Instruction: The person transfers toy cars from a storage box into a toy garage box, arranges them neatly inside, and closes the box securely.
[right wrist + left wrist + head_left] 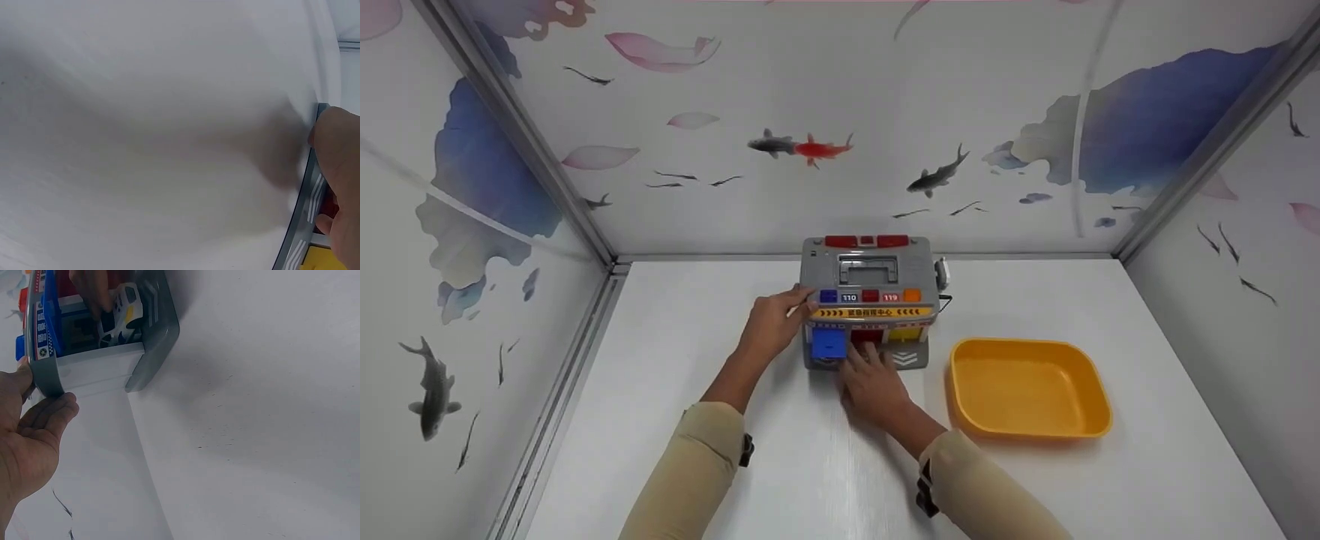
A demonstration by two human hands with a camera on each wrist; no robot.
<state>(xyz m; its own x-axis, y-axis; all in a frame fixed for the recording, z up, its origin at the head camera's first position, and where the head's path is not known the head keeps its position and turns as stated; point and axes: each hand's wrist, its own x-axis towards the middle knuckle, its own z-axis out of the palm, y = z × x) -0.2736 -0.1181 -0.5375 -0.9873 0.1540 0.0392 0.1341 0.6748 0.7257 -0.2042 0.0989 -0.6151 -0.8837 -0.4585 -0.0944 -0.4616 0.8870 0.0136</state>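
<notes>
A grey toy garage [821, 266] stands at the back of the table, with a red light bar, coloured buttons and small doors in front. My left hand [771, 321] grips its left front corner, thumb near the top edge and fingers against the side wall. The blue door [829, 343] is swung up over the left bay. Beneath it, in the left wrist view, a white toy car [128, 312] with a yellow patch sits at the bay opening. My right hand [876, 386] holds the car with curled fingers; hand and door hide it in the head view.
An orange-yellow tray [1027, 435] lies on the table to the right of the garage. A small handset [943, 274] hangs on the garage's right side. Behind stands a wall [847, 202] printed with fish and petals, and side walls flank the table.
</notes>
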